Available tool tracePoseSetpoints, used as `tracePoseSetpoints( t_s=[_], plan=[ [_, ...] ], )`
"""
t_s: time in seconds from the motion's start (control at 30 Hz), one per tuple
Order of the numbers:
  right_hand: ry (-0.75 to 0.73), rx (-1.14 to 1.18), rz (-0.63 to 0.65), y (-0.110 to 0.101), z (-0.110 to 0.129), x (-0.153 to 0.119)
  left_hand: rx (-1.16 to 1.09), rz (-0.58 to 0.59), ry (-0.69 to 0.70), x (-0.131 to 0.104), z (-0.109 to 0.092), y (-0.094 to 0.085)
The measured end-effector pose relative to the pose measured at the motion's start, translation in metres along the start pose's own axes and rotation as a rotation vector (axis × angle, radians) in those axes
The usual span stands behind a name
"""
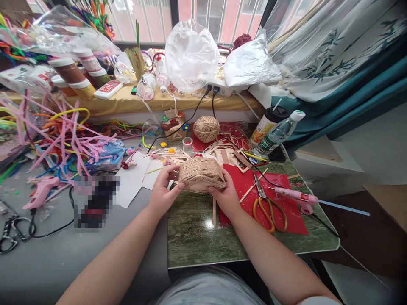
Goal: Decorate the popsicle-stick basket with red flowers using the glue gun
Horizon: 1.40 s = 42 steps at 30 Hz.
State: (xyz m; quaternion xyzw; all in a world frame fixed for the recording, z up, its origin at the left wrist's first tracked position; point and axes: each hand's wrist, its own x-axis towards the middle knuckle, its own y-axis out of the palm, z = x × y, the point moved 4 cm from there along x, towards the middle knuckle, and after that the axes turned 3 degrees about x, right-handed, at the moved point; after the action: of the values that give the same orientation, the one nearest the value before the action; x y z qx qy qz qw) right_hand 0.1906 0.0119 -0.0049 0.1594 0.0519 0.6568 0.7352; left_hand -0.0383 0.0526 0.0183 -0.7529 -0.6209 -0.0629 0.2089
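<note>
A rounded object wrapped in brown twine (pixel 202 173) is held above the green table top (pixel 197 237). My left hand (pixel 164 188) grips its left end, thumb on the near side. At the right end my right hand (pixel 225 192) holds it too, with the thumb under the near edge. A pale surface shows at its lower front. Behind it lies a ball of twine (pixel 206 128). Beside my right hand are a red sheet (pixel 286 216), orange-handled scissors (pixel 269 209) and a pink glue gun (pixel 295 195).
Craft sticks (pixel 224 152) are scattered beyond my hands. On the right stand a water bottle (pixel 275 137) and a dark-lidded cup (pixel 269 120). Pink pipe cleaners (pixel 70 131), another pink glue gun (pixel 44 192) and black-handled scissors (pixel 12 233) lie left. A black cable crosses the back.
</note>
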Motion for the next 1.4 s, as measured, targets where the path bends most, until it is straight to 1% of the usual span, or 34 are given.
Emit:
tracePoseSetpoints(
  t_s=[0.1, 0.17, 0.23, 0.37, 0.43, 0.5, 0.57, 0.67, 0.73, 0.77, 0.87, 0.97, 1.03, 1.1, 1.23, 1.4],
  plan=[
    [0.012, -0.01, -0.029, -0.002, 0.0, 0.002, 0.03, 0.002, 0.005, 0.0, -0.002, 0.001],
    [0.019, -0.018, -0.048, -0.003, 0.0, 0.002, 0.045, -0.017, 0.026, -0.001, -0.004, 0.001],
    [0.027, -0.025, -0.067, -0.005, 0.0, 0.002, 0.066, -0.073, 0.05, -0.002, -0.008, -0.001],
    [0.037, -0.037, -0.095, -0.008, -0.003, 0.0, 0.153, -0.241, 0.085, -0.005, -0.015, -0.01],
    [0.038, -0.031, -0.114, -0.01, -0.005, 0.0, 0.172, -0.29, 0.099, -0.006, -0.017, -0.014],
    [0.036, -0.031, -0.137, -0.013, -0.008, 0.0, 0.167, -0.281, 0.126, -0.006, -0.018, -0.015],
    [0.031, -0.035, -0.148, -0.015, -0.011, 0.001, 0.182, -0.215, 0.178, -0.007, -0.021, -0.013],
    [0.045, -0.012, -0.152, -0.016, -0.015, 0.002, 0.244, -0.075, 0.263, -0.01, -0.027, -0.006],
    [0.046, 0.004, -0.153, -0.016, -0.016, 0.002, 0.257, -0.025, 0.28, -0.011, -0.03, -0.003],
    [0.041, 0.001, -0.157, -0.016, -0.016, 0.002, 0.253, -0.022, 0.272, -0.011, -0.031, -0.002],
    [0.012, -0.048, -0.154, -0.014, -0.01, 0.0, 0.226, -0.074, 0.234, -0.011, -0.032, -0.002],
    [-0.002, -0.116, -0.105, -0.009, -0.002, -0.003, 0.172, -0.128, 0.225, -0.011, -0.032, -0.006],
    [-0.016, -0.143, -0.083, -0.006, 0.002, -0.005, 0.159, -0.141, 0.211, -0.01, -0.032, -0.009],
    [-0.042, -0.155, -0.084, -0.004, 0.005, -0.007, 0.18, -0.145, 0.204, -0.01, -0.032, -0.011],
    [-0.063, -0.197, -0.077, -0.003, 0.005, -0.011, 0.253, -0.185, 0.241, -0.011, -0.035, -0.014],
    [-0.079, -0.221, -0.081, -0.001, 0.006, -0.013, 0.331, -0.216, 0.274, -0.012, -0.034, -0.013]
  ],
)
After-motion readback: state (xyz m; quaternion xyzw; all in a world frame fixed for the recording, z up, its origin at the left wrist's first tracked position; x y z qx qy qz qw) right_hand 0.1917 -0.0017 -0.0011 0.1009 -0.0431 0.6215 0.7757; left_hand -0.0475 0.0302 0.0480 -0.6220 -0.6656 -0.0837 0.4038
